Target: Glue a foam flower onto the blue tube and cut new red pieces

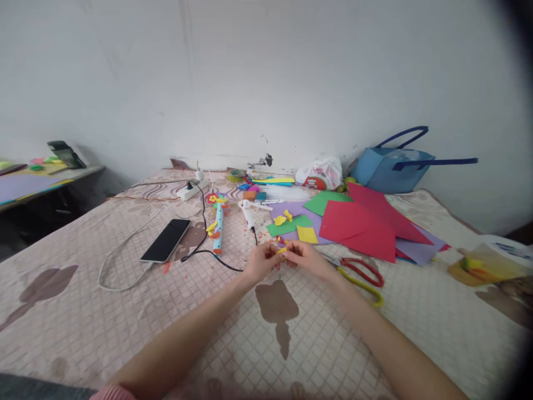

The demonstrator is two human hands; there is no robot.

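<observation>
My left hand (262,260) and my right hand (302,256) meet at the middle of the table, both pinching a small yellow piece (282,250) between their fingertips. Just beyond them lie yellow cut shapes (283,218) on green paper (291,225), with a yellow square (307,234) beside them. A white glue gun (247,214) rests up and to the left of my hands. Scissors (362,272) with red and yellow handles lie by my right wrist. Further left stands or lies a light blue stick (219,228) decorated with flowers and leaves.
A phone (166,240) with a white cable lies at the left, near a black cord and a power strip (194,190). Red sheets (362,225) spread at the right. Behind them sits a blue bag (391,169); a plastic container (485,264) is far right.
</observation>
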